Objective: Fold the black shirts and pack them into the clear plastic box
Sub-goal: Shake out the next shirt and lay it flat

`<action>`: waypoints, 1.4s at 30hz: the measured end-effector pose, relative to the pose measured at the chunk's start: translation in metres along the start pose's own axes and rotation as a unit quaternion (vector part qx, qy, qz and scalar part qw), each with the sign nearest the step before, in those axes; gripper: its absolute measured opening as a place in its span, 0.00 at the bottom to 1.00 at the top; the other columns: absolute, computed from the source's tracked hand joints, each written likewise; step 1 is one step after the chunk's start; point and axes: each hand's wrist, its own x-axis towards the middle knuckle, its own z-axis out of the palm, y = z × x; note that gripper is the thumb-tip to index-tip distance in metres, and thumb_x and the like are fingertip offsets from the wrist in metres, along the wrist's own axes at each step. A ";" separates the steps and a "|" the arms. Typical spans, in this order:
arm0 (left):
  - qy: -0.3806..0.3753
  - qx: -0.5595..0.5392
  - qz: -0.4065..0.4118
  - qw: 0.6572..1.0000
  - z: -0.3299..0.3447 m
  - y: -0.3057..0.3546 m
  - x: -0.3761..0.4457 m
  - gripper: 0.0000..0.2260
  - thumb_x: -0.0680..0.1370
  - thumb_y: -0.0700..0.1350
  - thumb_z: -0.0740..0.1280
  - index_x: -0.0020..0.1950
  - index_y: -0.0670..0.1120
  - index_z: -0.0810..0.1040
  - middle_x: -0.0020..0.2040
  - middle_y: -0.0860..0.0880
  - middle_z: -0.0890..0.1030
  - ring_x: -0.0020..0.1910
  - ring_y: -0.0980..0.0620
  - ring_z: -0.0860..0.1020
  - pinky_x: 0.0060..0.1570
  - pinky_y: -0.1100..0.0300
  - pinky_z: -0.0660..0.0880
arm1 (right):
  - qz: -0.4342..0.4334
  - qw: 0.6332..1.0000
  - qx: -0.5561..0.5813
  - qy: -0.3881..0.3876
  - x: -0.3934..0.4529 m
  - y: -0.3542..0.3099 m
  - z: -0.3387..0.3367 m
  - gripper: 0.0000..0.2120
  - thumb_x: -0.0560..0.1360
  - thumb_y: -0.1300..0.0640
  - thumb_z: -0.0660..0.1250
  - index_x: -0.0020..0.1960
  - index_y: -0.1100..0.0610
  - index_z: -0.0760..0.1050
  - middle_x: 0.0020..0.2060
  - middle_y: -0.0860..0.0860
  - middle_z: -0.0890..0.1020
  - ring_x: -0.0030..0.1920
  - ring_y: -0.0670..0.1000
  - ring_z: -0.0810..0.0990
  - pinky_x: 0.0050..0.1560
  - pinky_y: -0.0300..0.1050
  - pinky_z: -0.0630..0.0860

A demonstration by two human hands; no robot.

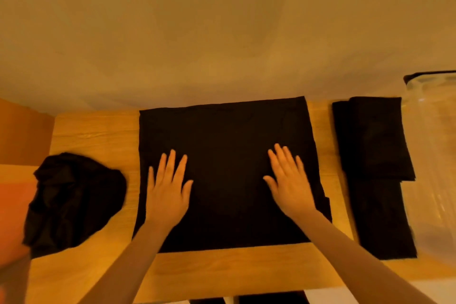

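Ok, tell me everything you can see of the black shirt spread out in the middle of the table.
The black shirt lies flat on the wooden table, squared into a broad rectangle of plain dark cloth; no sleeves show, and no print or seams can be made out. Its far edge meets the pale wall side, its near edge stops short of the table's front. Both hands press on it with straight, spread fingers: the left hand near its left edge, the right hand right of centre. A small flap pokes out at its right edge.

A black shirt (227, 155) lies folded flat on the wooden table (96, 136), both palms pressing it: left hand (167, 190), right hand (288, 182). A crumpled shirt (74, 200) sits left; folded shirts (375, 168) lie right, beside the clear plastic box (434, 155).
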 end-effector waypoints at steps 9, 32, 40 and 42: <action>0.068 -0.164 -0.191 0.965 -0.022 -0.029 -0.057 0.20 0.78 0.46 0.64 0.66 0.38 0.70 0.62 0.38 0.74 0.63 0.37 0.70 0.62 0.43 0.66 | 0.195 0.953 0.194 0.125 -0.059 0.025 -0.029 0.26 0.77 0.50 0.62 0.72 0.58 0.62 0.70 0.54 0.66 0.70 0.54 0.64 0.67 0.49 0.65; 0.068 -0.598 -0.436 0.669 -0.027 -0.021 -0.148 0.13 0.75 0.46 0.69 0.59 0.45 0.76 0.57 0.46 0.77 0.59 0.46 0.74 0.64 0.49 0.68 | 0.376 0.801 0.430 0.181 -0.134 0.027 -0.022 0.09 0.74 0.58 0.69 0.51 0.63 0.78 0.35 0.52 0.76 0.34 0.49 0.73 0.33 0.39 0.68; 0.009 -0.530 -0.447 0.721 -0.022 -0.020 -0.153 0.05 0.77 0.46 0.67 0.41 0.47 0.75 0.38 0.48 0.76 0.42 0.49 0.73 0.48 0.54 0.66 | 0.437 0.735 0.506 0.111 -0.133 0.044 -0.015 0.11 0.75 0.60 0.67 0.56 0.63 0.75 0.44 0.55 0.78 0.36 0.50 0.77 0.41 0.44 0.76; 0.004 -0.514 -0.448 0.732 -0.020 -0.023 -0.153 0.05 0.76 0.45 0.67 0.43 0.45 0.76 0.37 0.48 0.76 0.41 0.49 0.74 0.45 0.55 0.68 | 0.444 0.723 0.520 0.096 -0.134 0.044 -0.014 0.12 0.75 0.61 0.68 0.57 0.62 0.74 0.49 0.57 0.78 0.38 0.52 0.79 0.43 0.46 0.77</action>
